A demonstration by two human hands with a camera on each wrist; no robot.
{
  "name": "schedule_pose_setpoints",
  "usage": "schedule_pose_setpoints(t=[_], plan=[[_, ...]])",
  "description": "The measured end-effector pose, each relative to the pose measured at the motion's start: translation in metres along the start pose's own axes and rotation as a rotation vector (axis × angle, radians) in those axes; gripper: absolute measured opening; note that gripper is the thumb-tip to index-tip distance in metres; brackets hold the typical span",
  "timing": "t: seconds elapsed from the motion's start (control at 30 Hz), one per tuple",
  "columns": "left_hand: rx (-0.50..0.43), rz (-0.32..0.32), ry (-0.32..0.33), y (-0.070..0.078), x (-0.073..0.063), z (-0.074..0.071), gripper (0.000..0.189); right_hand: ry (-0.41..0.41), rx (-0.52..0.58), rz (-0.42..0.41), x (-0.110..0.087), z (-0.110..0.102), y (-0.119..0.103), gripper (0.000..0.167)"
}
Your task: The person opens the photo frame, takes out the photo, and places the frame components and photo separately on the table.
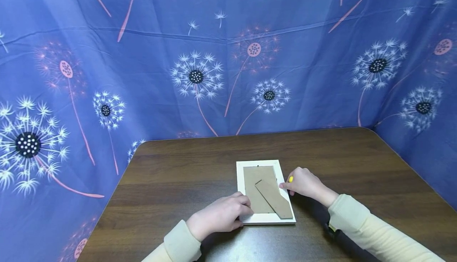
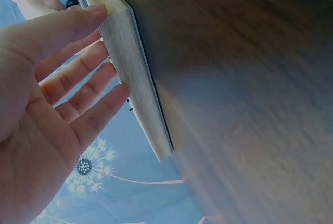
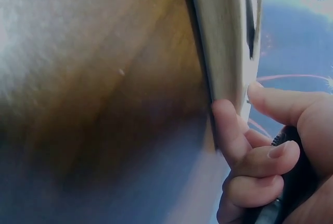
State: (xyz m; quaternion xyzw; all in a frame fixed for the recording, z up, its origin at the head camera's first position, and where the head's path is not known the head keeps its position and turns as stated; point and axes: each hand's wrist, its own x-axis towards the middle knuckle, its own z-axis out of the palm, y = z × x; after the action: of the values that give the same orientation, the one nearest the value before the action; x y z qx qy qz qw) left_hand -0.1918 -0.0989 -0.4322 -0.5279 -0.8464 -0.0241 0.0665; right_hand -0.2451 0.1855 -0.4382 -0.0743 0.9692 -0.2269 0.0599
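A white picture frame lies face down on the wooden table, its brown backing board and slanted stand leg showing. At its near left corner, my left hand holds the edge. The left wrist view shows that thumb and the fingertips against the frame's side. My right hand is at the right edge, thumb and forefinger touching the frame. Its other fingers curl round a black-handled tool with a yellow end; the tool's working end cannot be made out.
The brown wooden table has rounded far corners. Behind it and at both sides hangs a blue cloth printed with dandelions. A dark band or device sits beneath the right sleeve cuff.
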Motion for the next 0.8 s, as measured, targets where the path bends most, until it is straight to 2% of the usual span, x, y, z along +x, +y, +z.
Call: schedule_pose_setpoints(t=[0.17, 0.43, 0.6, 0.8], plan=[[0.007, 0.005, 0.016, 0.000, -0.001, 0.000, 0.029, 0.000, 0.044, 0.022, 0.012, -0.019, 0.004, 0.038], [0.003, 0.008, 0.026, -0.001, -0.002, 0.001, 0.031, -0.042, 0.202, 0.169, 0.042, -0.064, 0.026, 0.050], [0.003, 0.002, 0.019, -0.001, -0.002, 0.001, 0.031, -0.073, 0.410, 0.235, 0.060, -0.080, 0.050, 0.048], [-0.006, 0.011, 0.028, 0.001, -0.001, 0.000, 0.032, -0.074, 0.655, 0.295, 0.074, -0.086, 0.075, 0.046]])
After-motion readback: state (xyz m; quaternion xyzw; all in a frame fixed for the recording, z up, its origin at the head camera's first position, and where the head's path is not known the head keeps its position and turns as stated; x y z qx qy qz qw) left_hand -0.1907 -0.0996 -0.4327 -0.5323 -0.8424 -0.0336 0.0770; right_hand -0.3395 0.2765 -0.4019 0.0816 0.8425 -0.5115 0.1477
